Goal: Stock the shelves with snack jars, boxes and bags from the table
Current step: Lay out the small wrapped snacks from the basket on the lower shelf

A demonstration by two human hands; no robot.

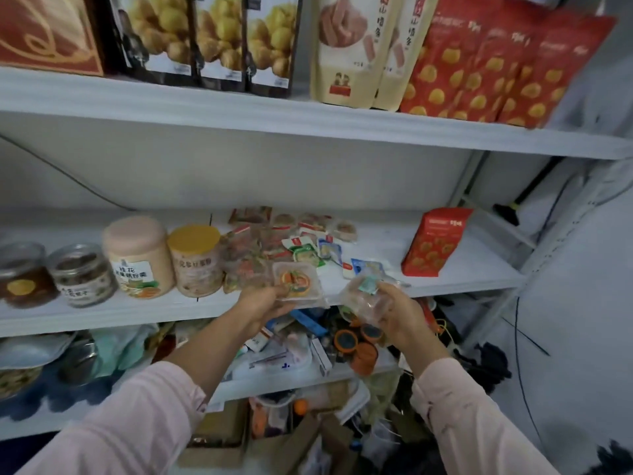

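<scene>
Snack jars (137, 257) stand in a row on the left part of the middle shelf (383, 269): two small clear ones, one tall pink one, and one with a yellow lid.

1. Shelving. The unit is white, and a pale wall closes its right side.
2. Top shelf (239, 108). It carries black boxes (212, 39) printed with yellow balls, then cream bags (356, 49), then red bags (479, 66), all upright and touching side by side.
3. Middle shelf. A heap of small packets (298, 240) lies just right of the jars. One red bag (435, 241) stands alone near the right end, well apart from the heap.
4. Lower shelf (294, 375). It holds mixed clutter (the items are too blurred to identify).
5. Left hand (263, 299). It pinches the near edge of a clear tray pack (296, 281) with orange contents. The pack is level with the front edge of the middle shelf, at the near side of the heap.
6. Right hand (400, 313). Its fingers are curled round a crumpled clear pack (368, 291) with a green label, held in front of the same shelf edge, just right of the tray pack.
7. Both forearms wear pink sleeves.
</scene>
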